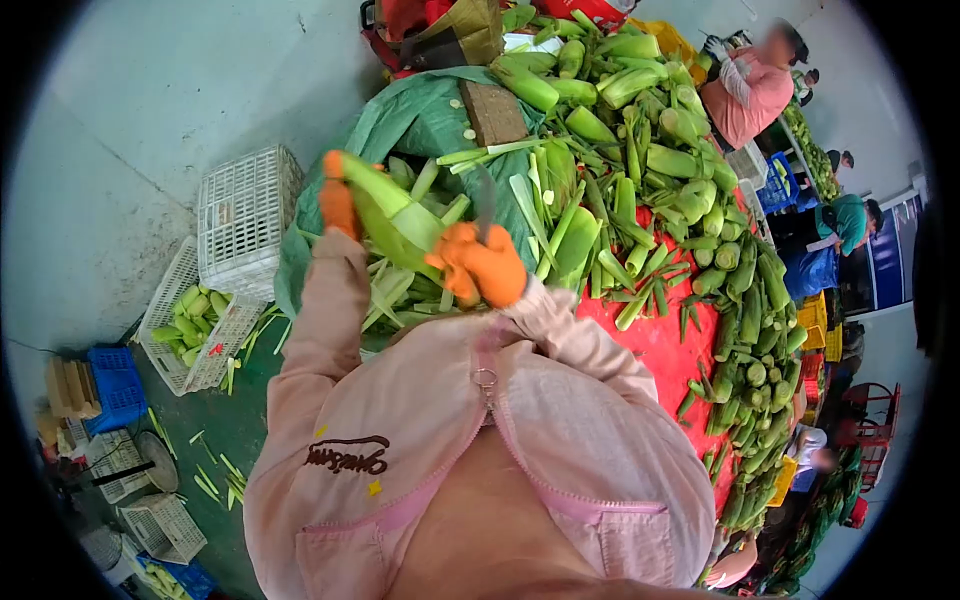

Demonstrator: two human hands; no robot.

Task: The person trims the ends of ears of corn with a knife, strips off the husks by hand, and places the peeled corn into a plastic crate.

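My left hand (338, 198), in an orange glove, is closed round one end of a green corn ear (398, 222) with husk leaves on it. The ear slants down towards my right hand (484, 264), also gloved in orange. From the closed right fist a knife (487, 200) points up and away from me, its blade blurred. My right fingers are at the lower end of the ear; whether they grip the husk too, I cannot tell. Beneath both hands, stripped husk leaves (392, 290) lie in an open green woven bag (310, 240).
A large heap of corn ears (690, 170) covers a red sheet (650, 345) on the right. At left stand a white crate (245, 215) and a lower crate (215, 362) holding ears. A wooden block (494, 114) lies beyond the bag. Co-workers (752, 95) are at upper right.
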